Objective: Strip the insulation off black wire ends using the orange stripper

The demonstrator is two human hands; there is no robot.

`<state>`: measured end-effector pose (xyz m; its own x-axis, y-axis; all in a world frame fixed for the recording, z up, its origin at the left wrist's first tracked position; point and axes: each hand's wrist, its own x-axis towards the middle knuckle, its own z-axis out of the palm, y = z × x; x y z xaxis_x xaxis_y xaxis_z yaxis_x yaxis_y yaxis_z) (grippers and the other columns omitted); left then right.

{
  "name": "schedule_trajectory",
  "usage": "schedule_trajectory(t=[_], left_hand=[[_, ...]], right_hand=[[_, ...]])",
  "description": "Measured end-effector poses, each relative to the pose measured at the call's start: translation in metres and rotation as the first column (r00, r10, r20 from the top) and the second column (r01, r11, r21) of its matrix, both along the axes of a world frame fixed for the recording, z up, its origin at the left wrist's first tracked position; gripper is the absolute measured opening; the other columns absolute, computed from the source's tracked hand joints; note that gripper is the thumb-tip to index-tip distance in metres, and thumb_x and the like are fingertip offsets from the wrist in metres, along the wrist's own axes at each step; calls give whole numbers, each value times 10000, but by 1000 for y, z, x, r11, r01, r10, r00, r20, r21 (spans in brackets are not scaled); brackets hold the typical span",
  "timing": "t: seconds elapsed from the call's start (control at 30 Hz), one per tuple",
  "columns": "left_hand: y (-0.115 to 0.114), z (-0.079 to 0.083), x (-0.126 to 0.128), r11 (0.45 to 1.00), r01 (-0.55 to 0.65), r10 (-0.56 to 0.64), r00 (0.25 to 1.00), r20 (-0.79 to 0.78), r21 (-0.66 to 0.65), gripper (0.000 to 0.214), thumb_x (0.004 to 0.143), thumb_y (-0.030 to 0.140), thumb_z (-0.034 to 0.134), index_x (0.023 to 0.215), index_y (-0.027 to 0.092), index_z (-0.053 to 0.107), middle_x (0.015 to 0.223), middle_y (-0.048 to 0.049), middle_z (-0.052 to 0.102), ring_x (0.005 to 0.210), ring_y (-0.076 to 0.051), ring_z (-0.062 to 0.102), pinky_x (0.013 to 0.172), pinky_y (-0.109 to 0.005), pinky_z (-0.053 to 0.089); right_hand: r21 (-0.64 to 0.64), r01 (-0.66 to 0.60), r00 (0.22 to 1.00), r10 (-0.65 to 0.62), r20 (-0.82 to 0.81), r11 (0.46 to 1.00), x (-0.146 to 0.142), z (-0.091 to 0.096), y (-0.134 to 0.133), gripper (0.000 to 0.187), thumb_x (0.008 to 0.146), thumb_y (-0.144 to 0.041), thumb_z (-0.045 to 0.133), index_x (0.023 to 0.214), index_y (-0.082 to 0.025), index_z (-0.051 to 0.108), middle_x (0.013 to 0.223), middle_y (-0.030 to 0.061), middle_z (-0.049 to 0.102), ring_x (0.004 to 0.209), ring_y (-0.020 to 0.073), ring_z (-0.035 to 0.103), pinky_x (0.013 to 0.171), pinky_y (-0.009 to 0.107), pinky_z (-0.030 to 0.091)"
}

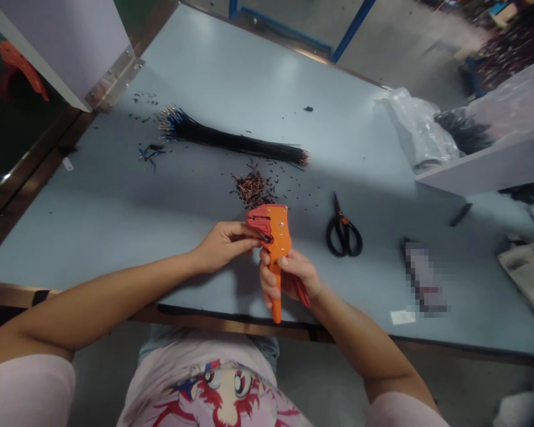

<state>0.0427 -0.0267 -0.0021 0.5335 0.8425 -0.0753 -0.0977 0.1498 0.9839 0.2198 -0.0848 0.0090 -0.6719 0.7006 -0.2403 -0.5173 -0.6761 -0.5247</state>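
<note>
My right hand [289, 279] is wrapped round the handles of an orange wire stripper [276, 237], held upright near the front edge of the pale blue table [115, 207]. My left hand [225, 243] pinches its fingertips at the tool's red jaw; what they hold there is too small to see. Behind the tool lies a small heap of stripped insulation bits [253, 188]. Farther back a long bundle of black wires [231, 139] lies across the table, its bare ends at both tips.
Black-handled scissors [343, 234] lie right of the tool. A clear plastic bag [420, 133] and a white shelf [485, 163] stand at the right. A dark flat object [422, 276] and a small white label [403, 317] lie near the front right. A white panel [71, 41] rises at the back left.
</note>
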Motion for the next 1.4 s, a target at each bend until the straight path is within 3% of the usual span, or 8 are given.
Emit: schedule_trajectory(t=[0.4, 0.67, 0.83, 0.93, 1.0, 1.13, 1.27, 1.4], left_hand=[[-1, -2, -1, 999, 15, -15, 1000, 6, 30, 175, 741, 267, 659, 870, 165, 719, 859, -54, 717, 743, -140, 634, 682, -273, 522], [3, -2, 0, 993, 12, -12, 1000, -1, -122, 191, 701, 257, 687, 839, 126, 700, 799, -50, 706, 647, -108, 611, 632, -240, 512], [4, -1, 0, 990, -73, 45, 975, -217, -124, 249, 733, 309, 653, 888, 114, 667, 611, -10, 634, 474, -78, 523, 459, -194, 422], [7, -2, -3, 994, -107, 87, 930, -356, -36, 266, 778, 341, 597, 910, 118, 656, 535, 5, 583, 417, -83, 469, 419, -205, 383], [13, -5, -8, 977, -106, 177, 884, -432, 183, 228, 792, 329, 577, 877, 138, 668, 648, -27, 634, 529, -106, 532, 515, -227, 434], [31, -10, -20, 815, -47, 398, 770, -499, 578, 184, 799, 292, 571, 867, 188, 707, 887, -53, 650, 747, -141, 561, 726, -277, 443], [46, -6, -29, 825, -192, 461, 772, -437, 531, 205, 787, 325, 596, 864, 175, 714, 821, -45, 653, 702, -136, 550, 683, -262, 434], [48, -4, -28, 880, -294, 433, 820, -374, 372, 255, 750, 369, 640, 869, 153, 705, 793, -42, 687, 672, -136, 565, 651, -255, 436]], right_hand=[[28, 16, 998, -18, 53, 999, -5, 0, -3, 273, 811, -379, 628, 852, -135, 512, 593, -21, 569, 414, 100, 535, 420, 276, 532], [-2, 80, 988, -79, 130, 997, -4, 0, 2, 286, 808, -408, 616, 799, -143, 509, 535, -35, 543, 365, 86, 475, 366, 236, 492], [-113, 145, 982, -128, 141, 983, -1, -10, 13, 281, 827, -425, 582, 785, -160, 499, 486, -78, 454, 318, 48, 340, 310, 171, 413], [-155, 256, 961, -234, 149, 954, 7, -12, 23, 241, 859, -401, 539, 809, -169, 499, 501, -87, 406, 329, 48, 320, 328, 172, 426], [-140, 295, 952, -278, 128, 945, 14, -8, 28, 209, 870, -377, 519, 841, -170, 501, 540, -77, 420, 373, 58, 372, 392, 196, 480], [-10, 214, 973, -213, 91, 977, 26, 2, 28, 253, 861, -413, 506, 931, -170, 507, 678, -24, 527, 543, 113, 526, 581, 320, 555], [108, 128, 989, -136, 66, 986, 26, 2, 21, 353, 803, -457, 575, 999, -169, 516, 813, 20, 598, 706, 170, 598, 737, 425, 532], [81, 113, 989, -120, 90, 990, 19, -7, 20, 367, 782, -443, 591, 1008, -161, 527, 837, 36, 620, 727, 188, 614, 749, 443, 523]])
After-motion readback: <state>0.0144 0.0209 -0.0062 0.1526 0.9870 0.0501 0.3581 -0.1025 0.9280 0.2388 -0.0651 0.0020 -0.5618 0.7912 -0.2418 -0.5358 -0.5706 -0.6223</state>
